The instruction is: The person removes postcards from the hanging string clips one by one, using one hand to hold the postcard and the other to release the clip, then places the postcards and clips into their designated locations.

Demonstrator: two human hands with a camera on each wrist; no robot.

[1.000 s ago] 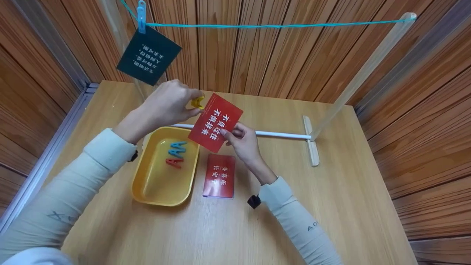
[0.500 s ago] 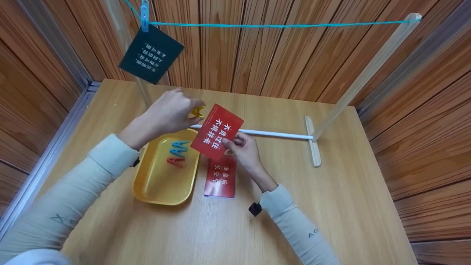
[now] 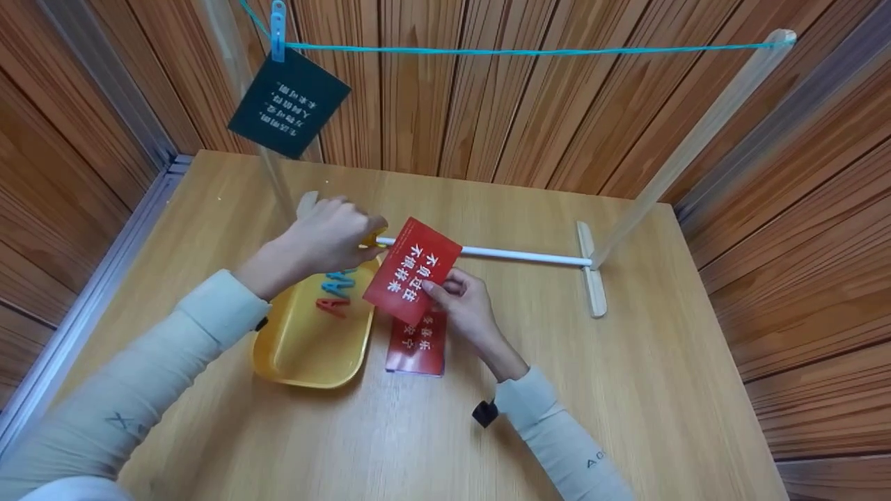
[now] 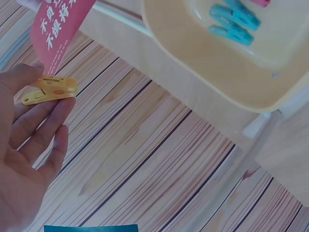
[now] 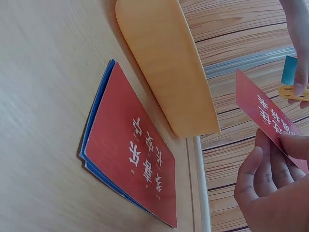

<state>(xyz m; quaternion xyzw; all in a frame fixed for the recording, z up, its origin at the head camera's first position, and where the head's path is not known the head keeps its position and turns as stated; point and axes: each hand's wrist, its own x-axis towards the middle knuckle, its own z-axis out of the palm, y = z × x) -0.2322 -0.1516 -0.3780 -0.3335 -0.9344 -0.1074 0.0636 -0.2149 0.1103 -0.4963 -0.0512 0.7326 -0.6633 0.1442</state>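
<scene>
Between thumb and fingers, my left hand [image 3: 327,236] pinches a yellow clothespin [image 4: 50,89], held just left of a red card [image 3: 411,268]. My right hand [image 3: 470,303] grips that card by its lower right edge, thumb on the printed face with white characters. The card is tilted in the air, partly over a stack of cards [image 5: 135,150] on the table, whose top one is red. In the head view the clothespin is mostly hidden behind my left fingers. A yellow tray [image 3: 313,379] below my left hand holds blue clothespins [image 3: 337,284] and a red clothespin [image 3: 333,307].
A teal string [image 3: 515,49] runs across the top to a clear post [image 3: 696,146] on the right. From its left end a blue clothespin [image 3: 278,31] hangs a dark green card [image 3: 289,104]. A white rod [image 3: 525,257] lies low behind the hands.
Both hands have come down toward the table, carrying the yellow clothespin and the red card. The red card now covers part of the card stack.
</scene>
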